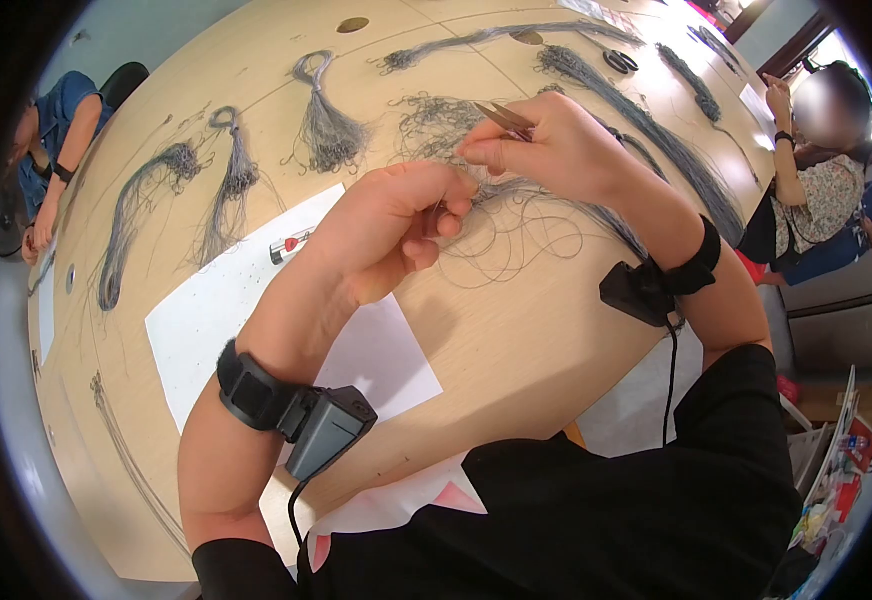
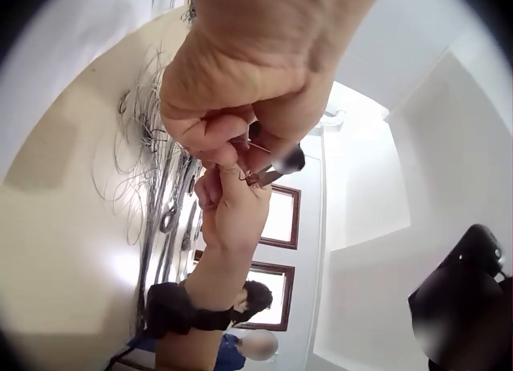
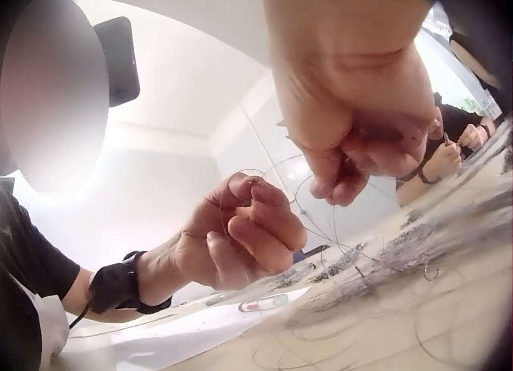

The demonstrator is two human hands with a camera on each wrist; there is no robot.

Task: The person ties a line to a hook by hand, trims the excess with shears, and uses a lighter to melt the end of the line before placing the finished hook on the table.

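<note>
In the head view my left hand has its fingertips pinched together on a thin grey line, with the lower fingers curled. My right hand grips small pointed metal snips, blades pointing up and left, close to the left fingertips. A thin line curves between the two hands in the right wrist view. Under the hands lies a loose tangle of grey line. The left wrist view shows the left hand in front, partly hiding the tool and the right fingers.
Tied bundles of grey line with hooks lie across the wooden table. White paper and a clear tube with a red mark are left of the hands. Black-handled scissors lie far right. People sit at both sides.
</note>
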